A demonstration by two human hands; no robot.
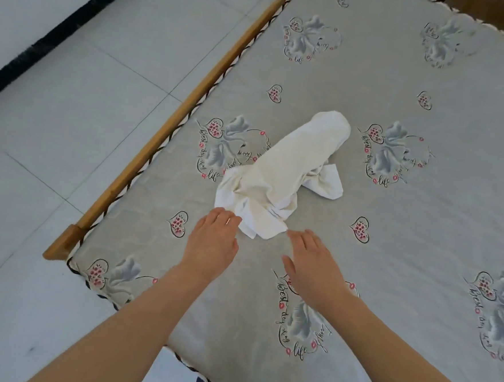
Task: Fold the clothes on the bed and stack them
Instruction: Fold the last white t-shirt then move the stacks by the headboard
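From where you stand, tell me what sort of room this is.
Most likely a bedroom: a grey mattress printed with hearts and flowers lies on a light wooden bed frame over a pale tiled floor, with a crumpled white garment on it.

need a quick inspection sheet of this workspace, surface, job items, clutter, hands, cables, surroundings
surface: grey mattress printed with hearts and flowers, in a wooden bed frame.
job's things: one white garment, crumpled and unfolded, lying mid-mattress; no folded stack seen.
clutter: nothing seen.
hands: left hand with fingers straight, fingertips at the garment's near edge; right hand open, just short of the garment, holding nothing.
cables: nothing seen.
surroundings: pale tiled floor left of the bed, dark strip at the far left.
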